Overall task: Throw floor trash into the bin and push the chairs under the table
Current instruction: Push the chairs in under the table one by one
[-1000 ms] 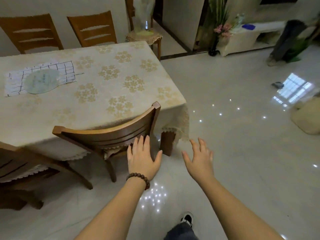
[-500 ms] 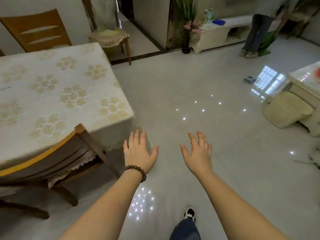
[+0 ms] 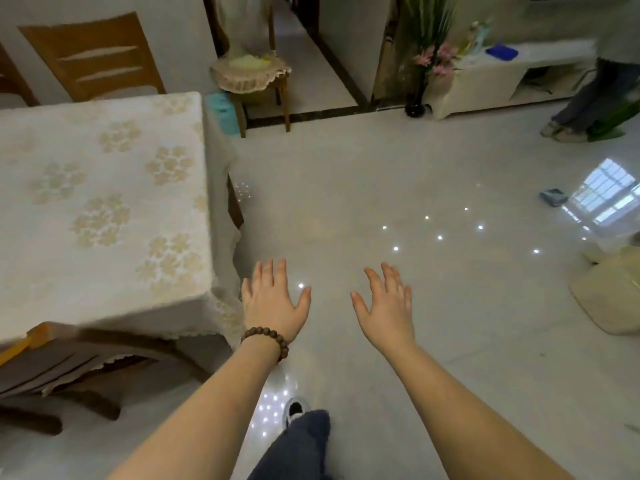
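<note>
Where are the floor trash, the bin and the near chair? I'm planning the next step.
trash (image 3: 553, 197): head view, middle of the small blue item on the floor.
bin (image 3: 609, 299): head view, its cream side wall.
chair (image 3: 52, 362): head view, its backrest slats.

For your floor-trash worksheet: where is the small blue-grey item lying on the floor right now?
In the head view, the small blue-grey item lies on the shiny floor at far right, beside the bright window reflection.

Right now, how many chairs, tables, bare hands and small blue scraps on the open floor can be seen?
Chairs: 4: near chair, far chair, cushioned chair, edge chair (only a sliver)
Tables: 1: table
Hands: 2: left hand, right hand, both empty
Scraps: 1: blue scrap
Total: 8
</note>
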{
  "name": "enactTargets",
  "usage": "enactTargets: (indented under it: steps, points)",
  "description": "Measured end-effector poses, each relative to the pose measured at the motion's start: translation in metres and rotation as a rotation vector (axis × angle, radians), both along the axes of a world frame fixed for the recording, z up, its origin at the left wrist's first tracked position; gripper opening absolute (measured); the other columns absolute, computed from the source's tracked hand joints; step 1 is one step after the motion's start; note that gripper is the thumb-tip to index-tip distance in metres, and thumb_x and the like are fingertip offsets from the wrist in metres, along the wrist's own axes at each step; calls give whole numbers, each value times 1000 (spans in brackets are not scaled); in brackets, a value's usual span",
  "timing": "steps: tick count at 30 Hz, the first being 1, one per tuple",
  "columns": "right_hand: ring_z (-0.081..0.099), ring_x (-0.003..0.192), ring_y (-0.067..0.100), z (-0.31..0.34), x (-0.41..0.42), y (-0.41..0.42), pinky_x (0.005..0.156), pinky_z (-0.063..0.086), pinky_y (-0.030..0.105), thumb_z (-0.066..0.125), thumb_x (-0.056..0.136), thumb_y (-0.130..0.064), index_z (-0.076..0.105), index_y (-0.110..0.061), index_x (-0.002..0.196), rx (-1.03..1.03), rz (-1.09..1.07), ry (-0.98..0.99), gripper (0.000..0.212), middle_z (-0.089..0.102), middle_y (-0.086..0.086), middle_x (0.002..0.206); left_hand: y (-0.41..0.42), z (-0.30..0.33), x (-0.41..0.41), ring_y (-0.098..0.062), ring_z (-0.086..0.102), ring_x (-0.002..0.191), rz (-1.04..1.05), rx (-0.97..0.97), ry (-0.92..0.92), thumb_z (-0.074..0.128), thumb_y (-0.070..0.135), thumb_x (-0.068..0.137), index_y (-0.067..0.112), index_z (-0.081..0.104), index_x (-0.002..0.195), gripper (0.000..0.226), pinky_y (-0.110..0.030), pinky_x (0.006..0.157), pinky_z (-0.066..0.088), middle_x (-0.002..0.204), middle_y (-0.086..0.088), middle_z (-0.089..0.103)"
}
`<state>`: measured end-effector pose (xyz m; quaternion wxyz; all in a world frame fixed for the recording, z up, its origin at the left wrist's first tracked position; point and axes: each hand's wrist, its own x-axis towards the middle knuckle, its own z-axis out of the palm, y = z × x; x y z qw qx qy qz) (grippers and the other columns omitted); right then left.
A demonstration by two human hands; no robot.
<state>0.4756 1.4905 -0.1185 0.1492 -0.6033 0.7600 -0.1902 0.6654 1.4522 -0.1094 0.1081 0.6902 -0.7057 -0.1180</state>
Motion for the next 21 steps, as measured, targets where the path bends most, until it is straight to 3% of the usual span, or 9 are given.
enactTargets:
  steps: [11, 21]
  points:
    - [4, 146, 20, -21, -40, -257, 118, 0, 45, 43, 95, -44, 33, -21, 143, -11, 188, 25, 54, 16, 8, 157, -226, -28, -34, -24, 9, 144, 158, -26, -2, 37, 57, 89, 19, 19, 148, 73, -46, 116, 9, 156, -8, 19]
    - [9, 145, 21, 5, -56, -503, 117, 5, 46, 46, 94, -43, 37, -21, 140, -14, 263, 47, 53, 21, 8, 156, -450, -4, -47, -22, 8, 144, 268, -29, 0, 36, 58, 88, 18, 18, 148, 74, -45, 115, 6, 156, -7, 18]
